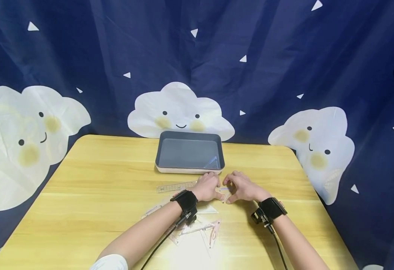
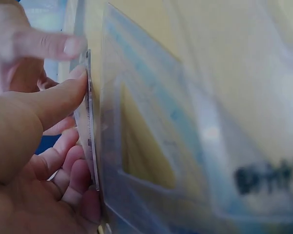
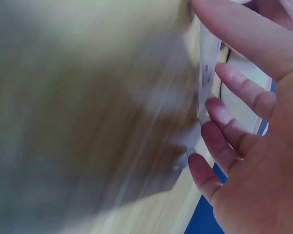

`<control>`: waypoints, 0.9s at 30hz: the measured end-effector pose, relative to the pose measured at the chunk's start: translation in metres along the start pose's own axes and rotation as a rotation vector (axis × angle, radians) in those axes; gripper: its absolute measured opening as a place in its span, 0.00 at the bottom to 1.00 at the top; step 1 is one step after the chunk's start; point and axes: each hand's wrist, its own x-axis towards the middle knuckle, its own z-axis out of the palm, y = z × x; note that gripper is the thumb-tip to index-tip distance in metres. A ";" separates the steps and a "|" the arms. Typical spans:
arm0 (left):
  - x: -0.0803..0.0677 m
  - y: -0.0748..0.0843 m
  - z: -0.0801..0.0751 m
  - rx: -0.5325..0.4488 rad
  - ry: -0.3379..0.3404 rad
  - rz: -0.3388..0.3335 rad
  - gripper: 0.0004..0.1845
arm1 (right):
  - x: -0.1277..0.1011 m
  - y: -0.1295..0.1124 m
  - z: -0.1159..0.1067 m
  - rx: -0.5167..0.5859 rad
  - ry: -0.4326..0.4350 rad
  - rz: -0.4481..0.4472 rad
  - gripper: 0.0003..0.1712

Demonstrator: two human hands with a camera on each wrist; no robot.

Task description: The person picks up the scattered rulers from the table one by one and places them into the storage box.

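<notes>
2 hands on 1 clear drafting piece (image 1: 224, 192), on or just above the table (image 1: 99, 187), in front of the tray (image 1: 190, 171). Left hand (image 1: 208, 186) pinches it: thumb on 1 face, fingers behind, piece edge-on in the left wrist view. Right hand (image 1: 243, 187) curls thumb and fingers about the opposite edge; looks like a grip, can't tell how firm. Exact shape is hidden by the fingers.

Doing it well: thin, probably slick plastic, so hold by the edges, light pinch, no bending. Secure 1 side before easing off the other. Keep fingertips off the neighbours: a set square (image 2: 151, 97) is near the left hand's pinch, a ruler (image 1: 173, 187) lies just left of that hand, and loose clear pieces (image 1: 214, 236) overlap below the left wrist. Easy to drag 1 along. Glare washes out edges there, so check for a 2nd sheet stuck on. 1 triangular piece (image 1: 212, 162) is in the tray's front right corner.
</notes>
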 end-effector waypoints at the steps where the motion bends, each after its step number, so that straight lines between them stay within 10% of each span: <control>1: 0.000 0.000 -0.001 -0.007 -0.003 -0.006 0.25 | -0.001 -0.001 0.000 -0.006 -0.001 0.002 0.34; 8: -0.003 0.001 -0.004 -0.054 0.004 -0.012 0.24 | -0.001 -0.003 0.003 0.001 -0.001 -0.017 0.30; 14: -0.002 0.000 -0.005 -0.165 0.031 -0.005 0.32 | -0.003 -0.001 -0.001 0.293 -0.069 0.033 0.21; 27: -0.011 -0.013 0.002 -0.411 0.136 0.065 0.15 | -0.012 0.008 0.000 0.607 -0.003 0.048 0.10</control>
